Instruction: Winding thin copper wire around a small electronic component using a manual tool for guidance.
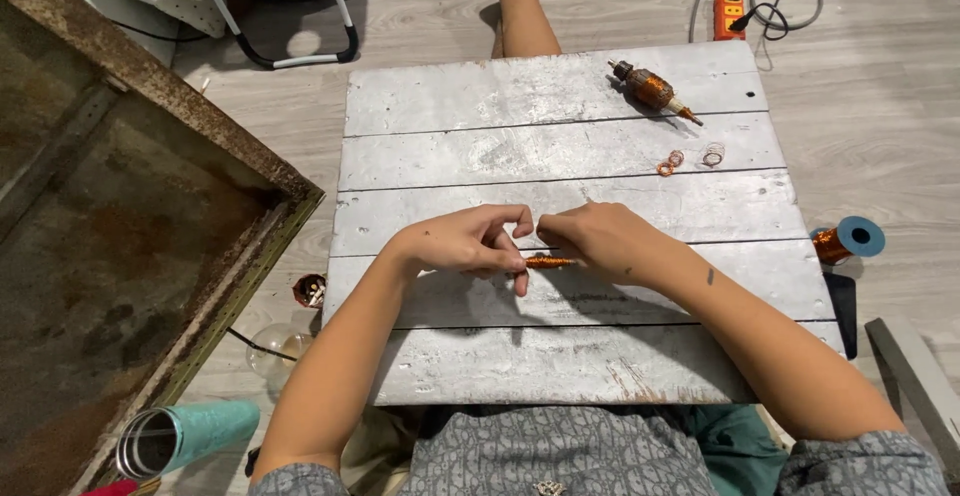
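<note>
I see my left hand (470, 244) and right hand (598, 241) both pinched shut on a thin rod wound with copper wire (548, 262), braced low at the centre of the grey plank surface (520, 146) for steadiness; copper wire rings (690, 159) lie at one o'clock, wooden floor around

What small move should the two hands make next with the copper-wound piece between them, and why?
Probably another small turn of the copper-wound rod: the left hand and right hand both pinch it just above the grey plank table, and loose wire coils lie apart, untouched.
</note>
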